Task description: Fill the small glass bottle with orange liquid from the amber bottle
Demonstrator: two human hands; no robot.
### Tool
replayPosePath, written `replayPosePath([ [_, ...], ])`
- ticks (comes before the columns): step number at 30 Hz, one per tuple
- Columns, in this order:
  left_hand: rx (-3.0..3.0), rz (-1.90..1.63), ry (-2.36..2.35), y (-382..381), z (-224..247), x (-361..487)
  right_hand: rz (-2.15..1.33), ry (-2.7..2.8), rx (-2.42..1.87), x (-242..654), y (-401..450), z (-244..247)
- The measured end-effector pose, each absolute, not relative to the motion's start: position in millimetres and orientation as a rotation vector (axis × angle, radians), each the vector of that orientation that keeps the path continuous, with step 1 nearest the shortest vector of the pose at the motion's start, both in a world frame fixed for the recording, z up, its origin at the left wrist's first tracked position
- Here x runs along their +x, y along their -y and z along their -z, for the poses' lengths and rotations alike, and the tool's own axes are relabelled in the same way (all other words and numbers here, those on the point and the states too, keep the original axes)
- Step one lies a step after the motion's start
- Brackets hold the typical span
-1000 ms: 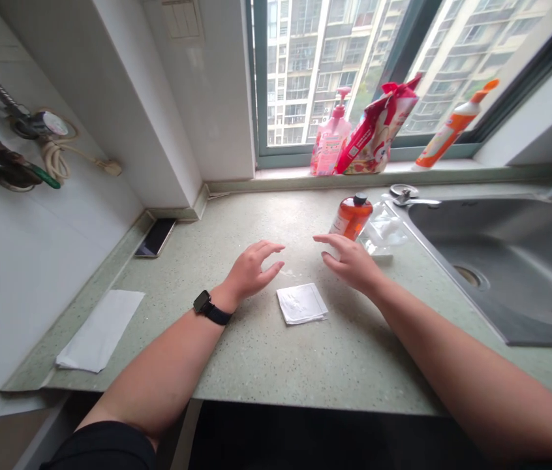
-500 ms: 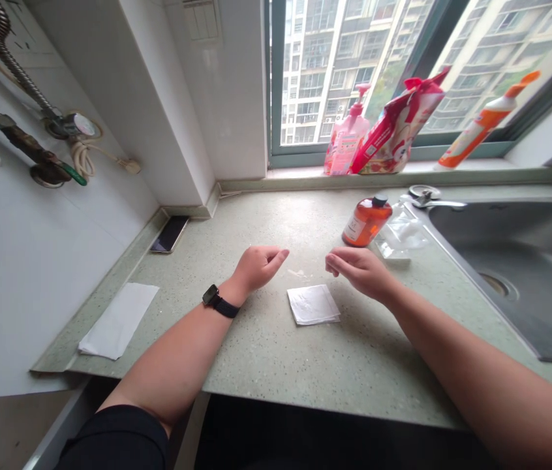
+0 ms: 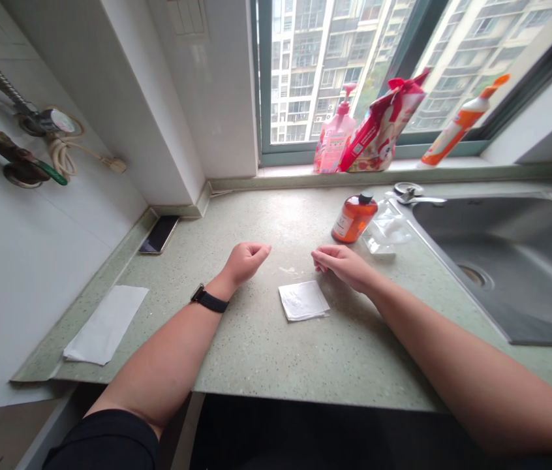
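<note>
My left hand (image 3: 246,262) is closed in a loose fist over the speckled green counter (image 3: 256,352), with nothing visible in it. To its right, my right hand (image 3: 338,262) is closed too, fingers curled and no object showing. Between and just below the hands lies a folded white cloth or paper (image 3: 304,300). A whitish smear (image 3: 288,270) marks the counter above it. Behind my right hand stands an orange bottle (image 3: 353,219) with a black cap, beside a clear plastic package (image 3: 383,232).
A phone (image 3: 159,234) and a folded white sheet (image 3: 107,324) lie on the left. The metal sink (image 3: 506,261) is on the right. A pink pump bottle (image 3: 333,140), a red bag (image 3: 386,124) and an orange-white bottle (image 3: 457,130) stand on the windowsill.
The view has shifted slightly, so the counter, objects and both hands appear a little further left. Both hands keep nearly the same closed pose.
</note>
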State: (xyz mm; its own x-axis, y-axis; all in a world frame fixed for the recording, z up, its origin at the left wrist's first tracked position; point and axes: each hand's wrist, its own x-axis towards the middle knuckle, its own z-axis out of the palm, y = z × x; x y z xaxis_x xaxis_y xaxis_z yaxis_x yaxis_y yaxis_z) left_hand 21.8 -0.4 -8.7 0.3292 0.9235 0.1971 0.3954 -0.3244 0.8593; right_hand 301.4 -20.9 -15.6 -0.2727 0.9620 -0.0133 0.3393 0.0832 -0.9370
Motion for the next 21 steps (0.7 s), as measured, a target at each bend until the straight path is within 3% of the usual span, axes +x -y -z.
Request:
replayPosePath([
  [21, 1.832, -0.931, -1.195, 3.0, 8.4, 21.2, -1.230, 1.784, -1.360, 303.3, 22.7, 13.1],
])
